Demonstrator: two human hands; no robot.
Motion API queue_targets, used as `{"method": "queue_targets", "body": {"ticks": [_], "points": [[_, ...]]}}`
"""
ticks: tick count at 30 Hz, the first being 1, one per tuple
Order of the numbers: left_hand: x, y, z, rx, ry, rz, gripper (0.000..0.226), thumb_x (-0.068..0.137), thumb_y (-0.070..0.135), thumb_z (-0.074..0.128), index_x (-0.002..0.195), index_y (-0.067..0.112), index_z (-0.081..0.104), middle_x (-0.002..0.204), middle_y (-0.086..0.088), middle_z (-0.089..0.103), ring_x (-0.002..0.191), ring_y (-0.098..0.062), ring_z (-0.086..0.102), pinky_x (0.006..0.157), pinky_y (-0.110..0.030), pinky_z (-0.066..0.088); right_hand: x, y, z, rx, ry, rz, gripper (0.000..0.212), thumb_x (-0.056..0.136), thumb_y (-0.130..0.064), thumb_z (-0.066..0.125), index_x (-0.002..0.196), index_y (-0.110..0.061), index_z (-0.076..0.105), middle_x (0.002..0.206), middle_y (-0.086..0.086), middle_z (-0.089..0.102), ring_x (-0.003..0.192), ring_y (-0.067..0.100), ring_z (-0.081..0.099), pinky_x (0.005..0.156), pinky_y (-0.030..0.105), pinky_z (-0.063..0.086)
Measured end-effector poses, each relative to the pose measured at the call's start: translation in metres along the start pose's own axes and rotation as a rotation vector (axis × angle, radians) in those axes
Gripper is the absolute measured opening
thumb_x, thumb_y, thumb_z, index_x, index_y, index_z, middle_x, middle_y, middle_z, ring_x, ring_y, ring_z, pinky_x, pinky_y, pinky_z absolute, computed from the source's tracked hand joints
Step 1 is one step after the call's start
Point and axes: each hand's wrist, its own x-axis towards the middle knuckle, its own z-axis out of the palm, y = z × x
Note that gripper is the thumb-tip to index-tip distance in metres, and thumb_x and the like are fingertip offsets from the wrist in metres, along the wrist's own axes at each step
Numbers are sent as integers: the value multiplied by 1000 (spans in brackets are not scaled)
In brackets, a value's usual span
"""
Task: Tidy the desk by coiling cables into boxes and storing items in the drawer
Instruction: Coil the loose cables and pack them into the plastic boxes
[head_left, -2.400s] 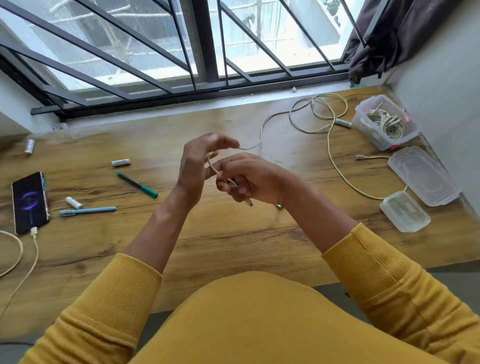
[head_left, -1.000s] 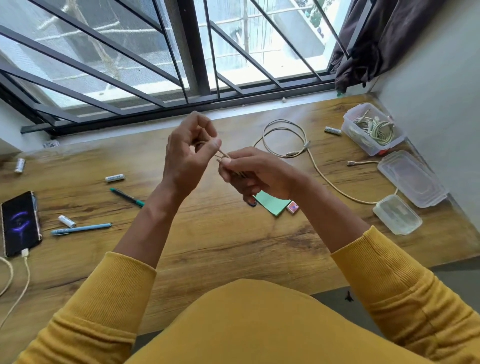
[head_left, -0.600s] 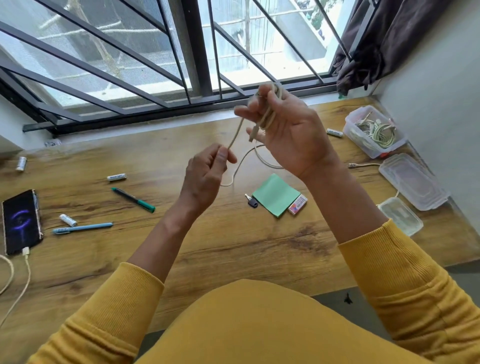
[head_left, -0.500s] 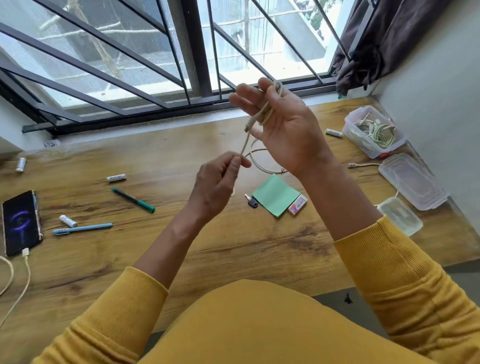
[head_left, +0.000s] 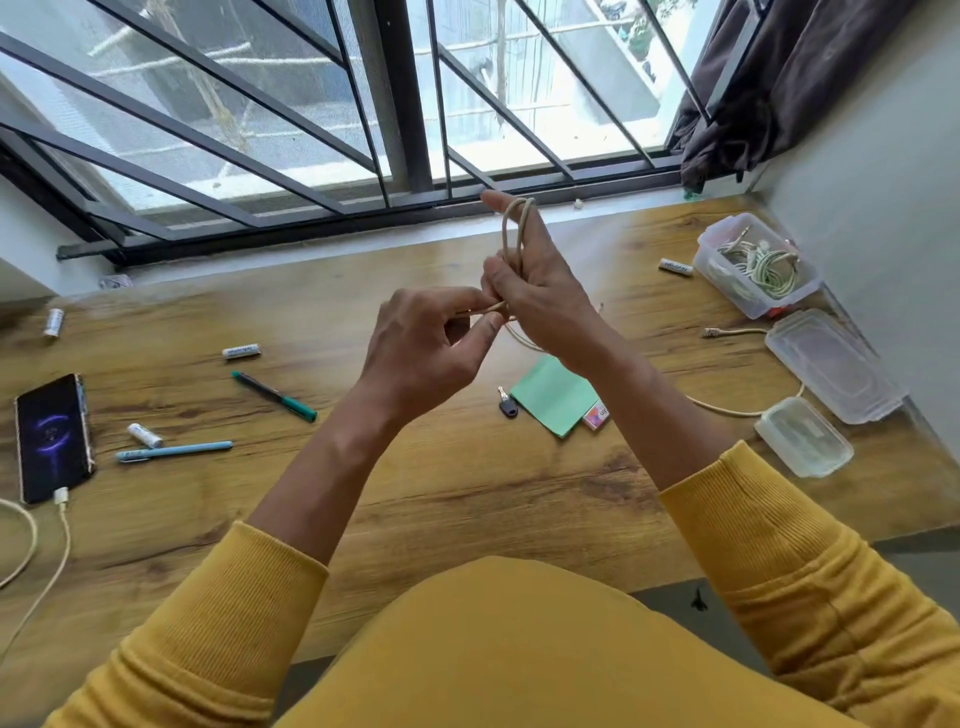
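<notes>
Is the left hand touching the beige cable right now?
Touching. In the head view, the left hand pinches the beige cable between thumb and fingers, beside the right hand, which holds the loops.

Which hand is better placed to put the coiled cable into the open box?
Probably the right hand: the cable is looped around its fingers, and the open box stands on its side. The left hand only pinches the loose end.

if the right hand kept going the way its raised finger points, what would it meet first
Probably the window frame. The right hand, wrapped with the beige cable, points up and away over the desk; nothing shows between fingertip and frame, though depth is unclear.
</notes>
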Motion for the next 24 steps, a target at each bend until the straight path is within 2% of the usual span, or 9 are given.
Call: {"method": "queue_targets", "body": {"ticks": [2, 5, 9, 11, 14, 17, 19, 21, 24], "points": [[-1, -2, -1, 7, 1, 17, 19, 98, 31, 68, 109, 24, 83, 57, 4, 59, 50, -16, 48, 50, -29, 34, 0, 2, 2, -70, -24, 14, 60, 106, -3, 44, 159, -27, 30, 75, 11, 48, 68, 22, 47, 65, 36, 46], [-4, -5, -2, 4, -13, 15, 19, 98, 32, 69, 107, 22, 83, 62, 3, 66, 52, -17, 54, 49, -31, 38, -1, 1, 2, -130, -29, 29, 55, 104, -1, 42, 153, -25, 40, 75, 12, 53, 68, 20, 50, 65, 35, 48], [-5, -7, -6, -14, -22, 39, 25, 98, 38, 70, 103, 18, 84, 68, 3, 71, 54, -16, 60, 49, -35, 44, -2, 2, 0, -149, -118, 102, 46, 103, 1, 41, 142, -19, 54, 92, 13, 70, 85, 27, 68, 74, 40, 57], [-4, -9, -11, -15, -2, 50, 21, 97, 35, 73, 97, 18, 84, 66, 6, 69, 52, -14, 57, 48, -33, 41, -6, 2, -1, -117, -172, 115, 43, 103, 1, 42, 142, -13, 53, 84, 7, 67, 81, 31, 66, 74, 43, 56], [0, -16, -19, 25, 54, 33, 19, 95, 36, 75, 91, 19, 82, 72, 9, 68, 59, -9, 58, 52, -31, 45, -15, 0, 0, -71, -226, 117, 37, 107, -4, 41, 142, -8, 51, 73, 4, 57, 68, 20, 52, 62, 35, 46], [3, -17, -23, 22, 103, -1, 28, 96, 46, 72, 99, 18, 78, 83, 10, 66, 76, 0, 64, 71, -22, 56, -19, -2, 8, -40, -266, 146, 33, 113, -24, 33, 133, -4, 50, 71, 4, 43, 65, 14, 39, 59, 33, 35], [5, -17, -25, 15, 119, -48, 30, 97, 45, 71, 112, 19, 70, 76, 14, 55, 68, 2, 55, 68, -14, 47, -18, -4, 12, 3, -273, 174, 35, 111, -32, 33, 119, -2, 47, 72, 4, 37, 64, 14, 35, 58, 32, 31], [7, -18, -27, 20, 108, -83, 32, 100, 42, 69, 125, 23, 65, 72, 13, 47, 63, -4, 50, 63, -22, 41, -17, -6, 12, 25, -305, 171, 24, 110, -31, 36, 110, -10, 46, 72, 1, 38, 63, 13, 35, 58, 31, 32], [10, -22, -32, 24, 41, -73, 28, 103, 43, 67, 127, 29, 73, 83, 15, 66, 81, -5, 70, 75, -21, 52, -20, -9, 13, 66, -383, 144, 12, 110, -16, 42, 107, -15, 54, 71, -6, 45, 64, 11, 37, 59, 30, 34]]}}
